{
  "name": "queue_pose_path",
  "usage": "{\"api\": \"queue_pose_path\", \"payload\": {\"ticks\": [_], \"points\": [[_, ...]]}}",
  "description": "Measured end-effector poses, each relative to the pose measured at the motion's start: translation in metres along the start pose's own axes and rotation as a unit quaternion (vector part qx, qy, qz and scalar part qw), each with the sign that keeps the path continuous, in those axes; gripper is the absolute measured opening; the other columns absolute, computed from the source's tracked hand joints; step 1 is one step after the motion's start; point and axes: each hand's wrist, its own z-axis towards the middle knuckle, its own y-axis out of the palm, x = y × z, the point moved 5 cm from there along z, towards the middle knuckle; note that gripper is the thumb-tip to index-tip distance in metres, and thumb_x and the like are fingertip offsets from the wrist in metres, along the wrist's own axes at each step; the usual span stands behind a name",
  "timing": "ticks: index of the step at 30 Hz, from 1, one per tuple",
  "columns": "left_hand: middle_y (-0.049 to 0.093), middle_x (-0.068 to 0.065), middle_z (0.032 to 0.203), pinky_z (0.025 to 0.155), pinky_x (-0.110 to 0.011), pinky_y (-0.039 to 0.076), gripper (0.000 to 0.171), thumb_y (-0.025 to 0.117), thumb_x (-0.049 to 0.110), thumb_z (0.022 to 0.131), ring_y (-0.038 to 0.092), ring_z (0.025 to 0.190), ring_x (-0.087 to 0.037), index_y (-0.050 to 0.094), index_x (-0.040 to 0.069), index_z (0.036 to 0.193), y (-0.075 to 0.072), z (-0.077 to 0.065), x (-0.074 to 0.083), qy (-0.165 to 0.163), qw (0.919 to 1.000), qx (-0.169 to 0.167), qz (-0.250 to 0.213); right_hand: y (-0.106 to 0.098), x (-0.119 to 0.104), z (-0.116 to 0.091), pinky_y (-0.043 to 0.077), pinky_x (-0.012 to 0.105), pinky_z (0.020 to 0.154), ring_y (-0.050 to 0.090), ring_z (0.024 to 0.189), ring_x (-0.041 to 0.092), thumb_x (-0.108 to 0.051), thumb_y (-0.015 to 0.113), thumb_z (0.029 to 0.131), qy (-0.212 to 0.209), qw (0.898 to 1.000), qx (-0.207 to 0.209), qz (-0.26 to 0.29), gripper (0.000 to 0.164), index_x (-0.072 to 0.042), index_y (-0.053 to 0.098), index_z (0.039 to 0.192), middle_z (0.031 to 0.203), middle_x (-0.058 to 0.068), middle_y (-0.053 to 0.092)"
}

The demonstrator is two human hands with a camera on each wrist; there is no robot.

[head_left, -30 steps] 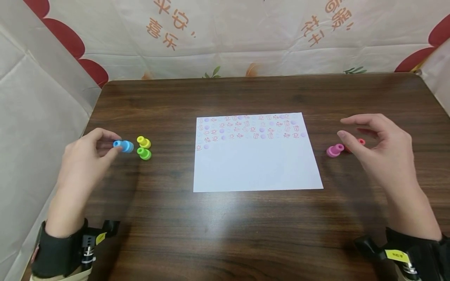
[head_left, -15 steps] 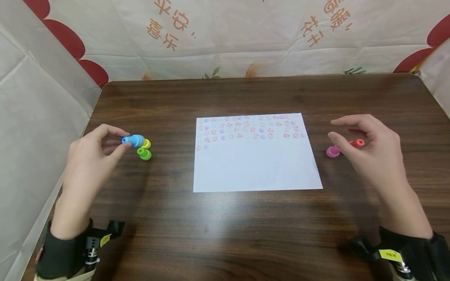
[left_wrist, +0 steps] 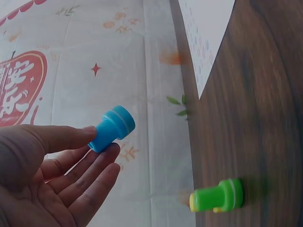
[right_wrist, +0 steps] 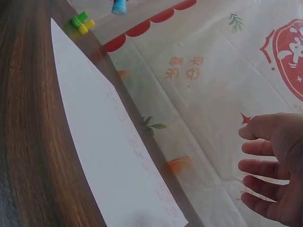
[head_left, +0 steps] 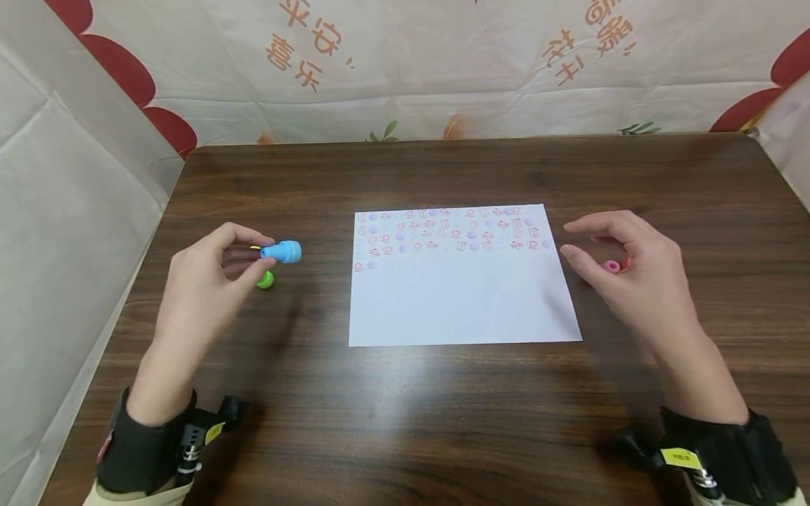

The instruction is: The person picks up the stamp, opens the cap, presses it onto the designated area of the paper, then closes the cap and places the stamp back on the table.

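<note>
My left hand (head_left: 205,295) pinches a blue toy stamp (head_left: 287,251) by its narrow end between thumb and fingers, its wide end pointing right. In the left wrist view the blue stamp (left_wrist: 113,126) is held up off the table. A green stamp (left_wrist: 225,195) stands on the table below that hand. Beside it is a yellow stamp (right_wrist: 85,27), mostly hidden by my fingers in the head view. My right hand (head_left: 639,270) hovers with loosely bent fingers and nothing between them. Behind it, partly covered, are a pink stamp (head_left: 610,266) and a red stamp (head_left: 626,263).
A white sheet of paper (head_left: 455,302) lies mid-table between the hands, with rows of faint red and purple prints on its upper part. A printed white curtain (head_left: 411,63) hangs behind the dark wooden table (head_left: 405,422) and along its left side.
My left hand has lifted the blue stamp and carried it right, past the yellow and green stamps. My right hand has moved left toward the paper's right edge, still holding nothing.
</note>
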Motion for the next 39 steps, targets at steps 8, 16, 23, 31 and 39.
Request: {"api": "queue_pose_path", "payload": {"ticks": [8, 16, 23, 31, 39], "points": [[0.070, -0.016, 0.104, 0.082, -0.050, 0.058, 0.021, 0.071, 0.008, 0.085, 0.068, 0.093, -0.027, 0.064, 0.002, 0.103, 0.022, 0.004, 0.013, 0.032, 0.9986, -0.017, -0.039, 0.015, -0.009, -0.001, 0.038, 0.016, 0.064, 0.050, 0.089, 0.013, -0.009, 0.075, 0.080, -0.030, 0.999, -0.019, -0.004, 0.025, -0.007, 0.069, 0.105, 0.101, 0.010, 0.068], [0.070, -0.016, 0.105, 0.082, -0.048, 0.059, 0.022, 0.073, 0.003, 0.082, 0.068, 0.092, -0.025, 0.064, 0.001, 0.102, 0.048, 0.004, 0.021, 0.051, 0.9949, -0.051, -0.071, 0.037, -0.017, -0.005, 0.052, 0.048, 0.084, 0.057, 0.099, 0.023, -0.007, 0.076, 0.079, -0.053, 0.996, -0.062, 0.022, 0.026, -0.008, 0.069, 0.104, 0.103, 0.009, 0.069], [0.071, -0.013, 0.103, 0.083, -0.044, 0.059, 0.021, 0.073, 0.004, 0.082, 0.069, 0.090, -0.020, 0.064, 0.003, 0.101, 0.067, 0.002, 0.024, 0.038, 0.9898, -0.091, -0.104, 0.055, -0.022, -0.011, 0.050, 0.055, 0.086, 0.057, 0.102, 0.025, -0.011, 0.077, 0.079, -0.058, 0.993, -0.097, 0.036, 0.027, -0.010, 0.069, 0.104, 0.106, 0.010, 0.068], [0.069, -0.014, 0.109, 0.079, -0.044, 0.060, 0.018, 0.071, 0.000, 0.083, 0.069, 0.092, -0.020, 0.065, 0.003, 0.100, 0.090, 0.000, 0.025, 0.004, 0.9717, -0.147, -0.185, 0.074, -0.029, -0.016, 0.049, 0.051, 0.087, 0.057, 0.102, 0.021, -0.013, 0.077, 0.079, -0.095, 0.987, -0.118, 0.046, 0.024, -0.010, 0.069, 0.102, 0.103, 0.004, 0.069], [0.067, -0.015, 0.112, 0.076, -0.043, 0.059, 0.017, 0.069, -0.001, 0.084, 0.069, 0.093, -0.019, 0.065, 0.001, 0.101, 0.108, -0.002, 0.026, -0.009, 0.9490, -0.185, -0.255, 0.090, -0.041, -0.020, 0.048, 0.049, 0.089, 0.056, 0.104, 0.019, -0.018, 0.076, 0.080, -0.102, 0.983, -0.141, 0.054, 0.026, -0.012, 0.068, 0.104, 0.106, 0.002, 0.068]]}}
